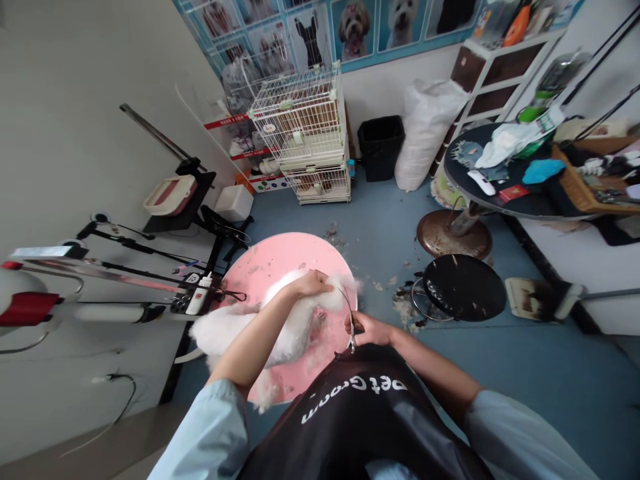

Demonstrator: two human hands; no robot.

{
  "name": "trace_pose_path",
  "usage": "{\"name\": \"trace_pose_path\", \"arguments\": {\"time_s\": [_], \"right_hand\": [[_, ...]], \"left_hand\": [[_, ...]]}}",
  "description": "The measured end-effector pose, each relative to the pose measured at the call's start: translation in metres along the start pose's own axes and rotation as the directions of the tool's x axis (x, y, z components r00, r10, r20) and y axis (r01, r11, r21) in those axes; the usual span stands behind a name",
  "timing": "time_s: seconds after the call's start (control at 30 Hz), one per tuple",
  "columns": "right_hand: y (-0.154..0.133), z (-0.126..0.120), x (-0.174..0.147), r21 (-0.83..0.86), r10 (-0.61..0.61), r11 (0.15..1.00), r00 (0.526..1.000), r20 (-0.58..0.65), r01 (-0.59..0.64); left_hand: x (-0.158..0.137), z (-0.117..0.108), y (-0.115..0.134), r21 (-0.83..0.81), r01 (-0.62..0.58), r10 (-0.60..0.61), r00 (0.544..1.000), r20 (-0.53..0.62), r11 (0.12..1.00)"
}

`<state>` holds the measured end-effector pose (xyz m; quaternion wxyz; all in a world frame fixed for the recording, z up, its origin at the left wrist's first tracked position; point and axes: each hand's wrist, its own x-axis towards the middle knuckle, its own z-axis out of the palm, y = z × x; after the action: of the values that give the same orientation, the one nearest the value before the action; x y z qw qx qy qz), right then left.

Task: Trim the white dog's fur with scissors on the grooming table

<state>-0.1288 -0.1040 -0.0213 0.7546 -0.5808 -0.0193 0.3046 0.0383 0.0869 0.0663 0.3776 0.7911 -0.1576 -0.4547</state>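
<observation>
Left hand (314, 283): fingers bent against the fur of the white animal (293, 339); whether they pinch or merely steady it cannot be told
Right hand (371, 329): grasping the scissors (352, 335) by the handles, blades directed far and left, close to the fur
White animal: on the round pink table (285, 248), partly hidden beneath the left forearm
Blade hazard: a sudden jerk by the animal could bring skin or the left fingers against the metal; judged the chief risk
Edge hazard: fur reaches the table's right side; a sideways lurch could cost footing
Fur: dense, fluffy, rounded in outline
Scissors: slim, bright metal, seemingly curved
Table: flat disc, scattered with loose clippings (318, 325)
Apron (350, 420): black, glossy, pale lettering
</observation>
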Motion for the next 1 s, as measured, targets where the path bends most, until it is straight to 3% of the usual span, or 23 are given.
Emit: {"name": "trace_pose_path", "arguments": {"time_s": [0.1, 0.27, 0.57, 0.8, 1.0], "right_hand": [[-0.008, -0.003, 0.005, 0.010, 0.002, 1.000, 0.999, 0.034, -0.002], [-0.005, -0.012, 0.002, 0.015, 0.035, 0.999, 0.999, 0.005, -0.035], [0.021, 0.001, 0.016, 0.110, 0.039, 0.993, 0.999, -0.022, -0.036], [0.020, 0.013, 0.012, -0.009, -0.148, 0.989, 0.988, 0.035, 0.148], [0.011, 0.017, 0.017, 0.105, -0.046, 0.993, 0.999, 0.022, 0.044]], "left_hand": [[0.000, 0.001, 0.002, 0.057, -0.019, 0.014, 0.995, 0.100, 0.998], [0.001, 0.000, 0.001, 0.069, -0.013, 0.007, 0.997, 0.074, 0.998], [-0.005, -0.002, 0.005, -0.140, -0.008, 0.000, 0.998, -0.057, 0.990], [-0.019, -0.011, 0.003, -0.372, -0.073, 0.056, 0.997, -0.056, 0.925], [-0.019, -0.013, -0.001, -0.400, -0.090, 0.063, 0.995, -0.080, 0.912]]}}
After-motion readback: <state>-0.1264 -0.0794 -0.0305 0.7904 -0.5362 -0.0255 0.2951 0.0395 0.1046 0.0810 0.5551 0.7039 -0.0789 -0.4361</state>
